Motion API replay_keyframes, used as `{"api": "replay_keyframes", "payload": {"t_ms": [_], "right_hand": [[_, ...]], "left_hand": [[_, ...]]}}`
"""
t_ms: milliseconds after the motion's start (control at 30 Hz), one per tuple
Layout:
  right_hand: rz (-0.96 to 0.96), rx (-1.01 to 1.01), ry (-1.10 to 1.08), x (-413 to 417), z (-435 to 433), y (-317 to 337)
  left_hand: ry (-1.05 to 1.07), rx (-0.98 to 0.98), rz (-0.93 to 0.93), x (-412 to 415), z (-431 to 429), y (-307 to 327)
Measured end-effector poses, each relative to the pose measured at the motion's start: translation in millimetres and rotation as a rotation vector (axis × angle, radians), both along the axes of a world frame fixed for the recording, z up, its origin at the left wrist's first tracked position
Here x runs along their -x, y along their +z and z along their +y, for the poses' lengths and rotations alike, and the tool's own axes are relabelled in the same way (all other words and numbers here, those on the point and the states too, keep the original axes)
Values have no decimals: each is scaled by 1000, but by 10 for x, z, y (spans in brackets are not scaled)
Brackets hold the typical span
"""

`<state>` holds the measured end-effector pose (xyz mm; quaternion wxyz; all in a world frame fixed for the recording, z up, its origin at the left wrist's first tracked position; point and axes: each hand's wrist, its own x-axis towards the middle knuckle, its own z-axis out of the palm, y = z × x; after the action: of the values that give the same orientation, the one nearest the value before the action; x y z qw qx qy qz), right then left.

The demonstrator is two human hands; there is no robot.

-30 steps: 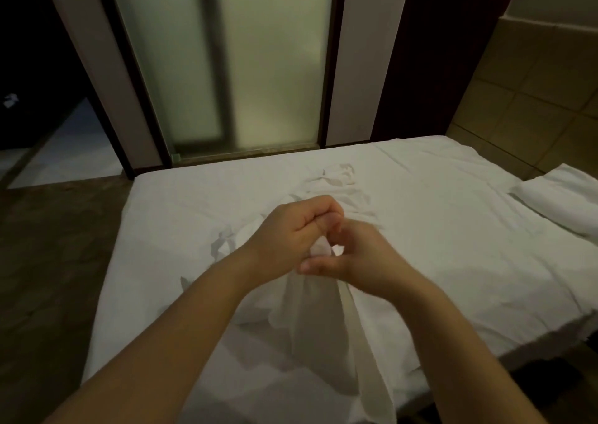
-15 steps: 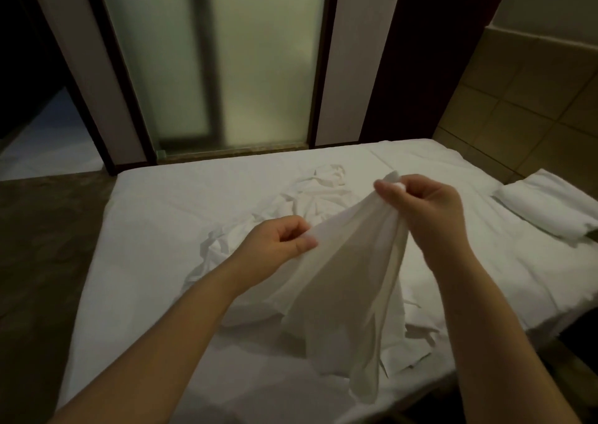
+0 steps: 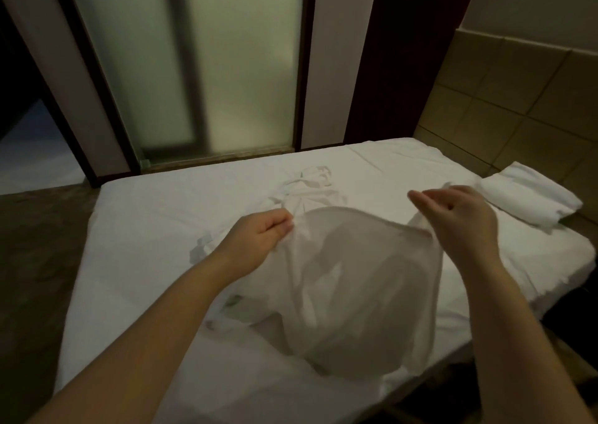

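Observation:
A thin white cloth (image 3: 359,281) billows between my two hands above the bed, its top edge stretched in an arc. My left hand (image 3: 259,236) pinches the cloth's left end with curled fingers. My right hand (image 3: 459,220) is raised at the cloth's right end, fingers loosely spread forward; the cloth's edge runs under its palm, and the frame is too blurred to show the grip. More crumpled white fabric (image 3: 307,190) lies on the bed behind the cloth.
The white-sheeted bed (image 3: 145,229) fills the middle. A folded white towel or pillow (image 3: 530,197) lies at its right end by the tiled wall (image 3: 517,100). A frosted glass door (image 3: 210,67) stands behind the bed; dark floor (image 3: 38,262) is to the left.
My hands were together on the bunched cloth, then moved apart. The right hand swept further right and the cloth now spreads wide and billows between them.

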<state>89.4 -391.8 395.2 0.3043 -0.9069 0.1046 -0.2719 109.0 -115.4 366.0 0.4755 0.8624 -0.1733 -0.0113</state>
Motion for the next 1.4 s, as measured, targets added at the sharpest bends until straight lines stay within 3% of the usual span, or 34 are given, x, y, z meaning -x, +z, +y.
{"api": "replay_keyframes", "payload": {"t_ms": [133,233,333,500,600,700,867,967,1067,1100,1167,1267,1400], "right_hand": [[-7,-97,328,51,428,14],[201,-187,657,131,780,50],[321,-304,814,169,948,12],[176,-246,742,110,1004,-130],[21,-478,603,25,820,-73],[24,-643,488,-46,638,-27],[-1,-612,400,-111,637,-80],[-58,-698,357,-67,607,-42],[-93,-768,331,-41,553,42],[-96,-733,331,-39,540,64],[-43,-476,304,-97,481,45],[77,-102,241,-154,451,-4],[55,-206,486,-34,803,53]], "left_hand": [[-209,-151,-59,89,-62,233],[-326,-290,-102,154,-125,333],[-283,-233,-153,184,-84,354],[-135,-77,-89,193,23,259],[-21,-14,33,183,145,151],[49,23,95,167,280,38],[104,-172,17,89,412,-63],[120,-284,-6,58,441,-125],[120,-140,37,60,401,-104],[119,-51,67,65,374,-67],[98,100,123,92,316,42],[36,162,154,114,250,208],[-34,146,59,139,149,386]]}}
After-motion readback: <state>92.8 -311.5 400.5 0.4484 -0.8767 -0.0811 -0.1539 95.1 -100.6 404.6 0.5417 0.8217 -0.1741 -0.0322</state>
